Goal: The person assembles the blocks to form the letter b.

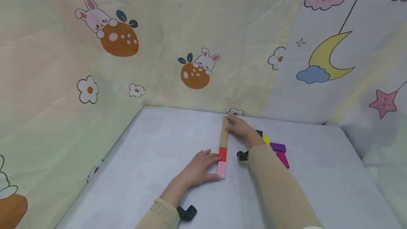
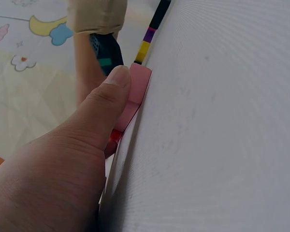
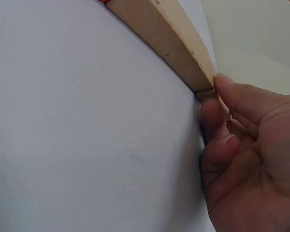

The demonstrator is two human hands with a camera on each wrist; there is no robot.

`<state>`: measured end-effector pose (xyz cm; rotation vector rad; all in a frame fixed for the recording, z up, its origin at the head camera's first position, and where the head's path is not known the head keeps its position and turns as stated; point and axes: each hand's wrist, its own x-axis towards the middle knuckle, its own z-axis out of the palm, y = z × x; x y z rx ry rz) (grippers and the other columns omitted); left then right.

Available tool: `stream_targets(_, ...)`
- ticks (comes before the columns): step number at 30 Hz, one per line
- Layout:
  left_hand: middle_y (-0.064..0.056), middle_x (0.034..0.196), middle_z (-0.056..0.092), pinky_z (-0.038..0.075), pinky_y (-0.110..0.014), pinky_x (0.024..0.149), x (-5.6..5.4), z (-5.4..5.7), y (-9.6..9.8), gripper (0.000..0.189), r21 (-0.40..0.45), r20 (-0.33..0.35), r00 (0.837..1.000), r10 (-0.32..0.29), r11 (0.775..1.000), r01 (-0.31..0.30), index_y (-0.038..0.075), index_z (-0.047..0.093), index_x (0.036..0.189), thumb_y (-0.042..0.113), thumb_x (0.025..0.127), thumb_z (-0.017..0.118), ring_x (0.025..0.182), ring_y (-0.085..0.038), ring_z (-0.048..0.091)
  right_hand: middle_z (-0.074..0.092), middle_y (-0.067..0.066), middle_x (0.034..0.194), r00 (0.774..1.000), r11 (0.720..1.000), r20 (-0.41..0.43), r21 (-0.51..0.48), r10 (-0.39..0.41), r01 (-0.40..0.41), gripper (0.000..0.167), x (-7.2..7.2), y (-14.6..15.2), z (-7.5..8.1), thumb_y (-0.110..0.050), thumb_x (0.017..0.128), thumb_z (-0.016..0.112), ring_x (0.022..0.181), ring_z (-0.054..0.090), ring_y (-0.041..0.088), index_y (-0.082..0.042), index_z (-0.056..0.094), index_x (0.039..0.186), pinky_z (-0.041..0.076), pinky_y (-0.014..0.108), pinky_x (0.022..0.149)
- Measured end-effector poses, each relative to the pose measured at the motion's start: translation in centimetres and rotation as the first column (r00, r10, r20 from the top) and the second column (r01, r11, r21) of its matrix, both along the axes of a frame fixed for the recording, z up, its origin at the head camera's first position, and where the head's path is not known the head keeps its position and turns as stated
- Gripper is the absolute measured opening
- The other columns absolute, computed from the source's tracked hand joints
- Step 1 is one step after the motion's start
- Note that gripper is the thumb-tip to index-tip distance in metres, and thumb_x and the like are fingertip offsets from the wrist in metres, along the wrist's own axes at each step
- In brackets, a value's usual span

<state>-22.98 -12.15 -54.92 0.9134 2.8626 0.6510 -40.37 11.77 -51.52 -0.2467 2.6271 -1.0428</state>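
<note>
A straight row of blocks runs away from me on the white table: a pink block (image 1: 221, 170) nearest, then a red block (image 1: 223, 154), then a plain wooden block (image 1: 224, 139) and another plain wooden block (image 1: 226, 122) at the far end. My left hand (image 1: 199, 168) lies left of the row, fingers stretched to the red block's side and thumb against the pink block's near end. The left wrist view shows that thumb (image 2: 104, 104) on the pink block. At the far end my right hand (image 3: 251, 145) pinches the last wooden block between thumb and fingers.
Right of the row, partly behind my right forearm, lie a black block (image 1: 259, 133), a yellow block (image 1: 266, 140), a purple block (image 1: 278, 147) and a magenta block (image 1: 283, 160). A printed cloth wall (image 1: 165, 73) rises just behind the row's far end.
</note>
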Motion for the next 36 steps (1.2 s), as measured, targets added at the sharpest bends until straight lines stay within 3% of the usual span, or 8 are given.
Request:
stream_targets(4, 0.012, 0.15, 0.048, 0.022, -0.049, 0.124, -0.1, 0.0, 0.0, 0.07, 0.0, -0.01, 1.0, -0.004, 1.0, 0.004, 0.039, 0.046, 0.145, 0.069, 0.083, 0.062, 0.149, -0.022, 0.032, 0.044, 0.012, 0.151, 0.999, 0.999, 0.017, -0.025, -0.028, 0.029, 0.065, 0.0, 0.2, 0.0, -0.031, 0.096, 0.064, 0.109, 0.057, 0.026, -0.022, 0.037, 0.153, 0.053, 0.039, 0.091)
stream_targets(8, 0.012, 0.15, 0.049, 0.022, -0.049, 0.124, -0.1, 0.0, -0.1, 0.07, -0.002, -0.01, 1.0, -0.004, 1.0, 0.004, 0.039, 0.047, 0.145, 0.069, 0.083, 0.062, 0.149, -0.022, 0.032, 0.05, 0.013, 0.141, 0.999, 0.999, 0.019, -0.031, -0.034, 0.034, 0.064, 0.0, 0.2, -0.1, -0.032, 0.096, 0.064, 0.083, 0.058, 0.017, -0.022, 0.038, 0.153, 0.049, 0.025, 0.069)
stream_targets(22, 0.012, 0.15, 0.049, 0.021, -0.048, 0.125, 0.0, 0.4, 0.1, 0.07, -0.005, 0.012, 1.0, 0.008, 1.0, -0.008, 0.037, 0.048, 0.144, 0.067, 0.084, 0.063, 0.149, -0.021, 0.03, 0.067, 0.007, 0.097, 0.994, 0.994, 0.081, -0.072, -0.072, 0.078, 0.063, 0.2, -0.2, -0.1, -0.029, 0.096, 0.064, 0.065, 0.055, 0.016, -0.026, 0.037, 0.153, 0.051, 0.025, 0.06)
stream_targets(27, 0.012, 0.151, 0.048, 0.02, -0.048, 0.125, 0.0, 0.6, 0.0, 0.07, -0.005, 0.006, 1.0, 0.008, 1.0, -0.008, 0.037, 0.047, 0.145, 0.068, 0.084, 0.062, 0.15, -0.021, 0.03, 0.067, 0.009, 0.097, 0.997, 0.993, 0.031, -0.09, -0.074, 0.076, 0.063, 0.7, -0.2, 0.0, -0.028, 0.097, 0.064, 0.065, 0.056, 0.014, -0.023, 0.037, 0.153, 0.051, 0.024, 0.061)
stream_targets(30, 0.012, 0.151, 0.048, 0.02, -0.048, 0.125, 0.0, 0.7, 0.1, 0.07, -0.004, 0.005, 1.0, 0.009, 1.0, -0.009, 0.037, 0.047, 0.145, 0.067, 0.084, 0.063, 0.15, -0.021, 0.03, 0.063, 0.012, 0.124, 0.996, 0.994, -0.034, -0.073, -0.079, 0.077, 0.06, 1.4, -0.3, -0.2, -0.03, 0.098, 0.059, 0.095, 0.062, 0.022, -0.019, 0.038, 0.153, 0.055, 0.036, 0.086)
stream_targets(33, 0.011, 0.15, 0.048, 0.021, -0.048, 0.125, 0.1, 0.6, 0.1, 0.069, -0.004, 0.003, 1.0, 0.007, 1.0, -0.007, 0.037, 0.047, 0.144, 0.066, 0.084, 0.064, 0.149, -0.021, 0.031, 0.047, 0.012, 0.149, 0.992, 0.994, -0.082, -0.051, -0.101, 0.097, 0.056, 2.5, -0.5, -0.3, -0.03, 0.099, 0.054, 0.124, 0.049, 0.031, -0.016, 0.04, 0.152, 0.042, 0.049, 0.112)
stream_targets(34, 0.011, 0.15, 0.049, 0.021, -0.048, 0.125, 0.1, 0.6, 0.1, 0.069, -0.002, 0.003, 1.0, 0.006, 1.0, -0.006, 0.037, 0.048, 0.144, 0.066, 0.084, 0.064, 0.149, -0.021, 0.031, 0.041, 0.012, 0.155, 0.989, 0.994, -0.098, -0.046, -0.106, 0.102, 0.055, 3.0, -0.6, -0.3, -0.029, 0.099, 0.052, 0.13, 0.043, 0.033, -0.015, 0.04, 0.151, 0.034, 0.053, 0.117)
stream_targets(36, 0.011, 0.15, 0.049, 0.021, -0.048, 0.125, 0.2, 0.6, 0.0, 0.069, -0.001, 0.001, 1.0, 0.005, 1.0, -0.005, 0.037, 0.048, 0.144, 0.066, 0.084, 0.064, 0.149, -0.022, 0.032, 0.043, 0.013, 0.153, 0.987, 0.993, -0.11, -0.047, -0.115, 0.11, 0.053, 4.0, -0.5, -0.1, -0.029, 0.1, 0.05, 0.125, 0.048, 0.032, -0.015, 0.042, 0.15, 0.037, 0.053, 0.115)
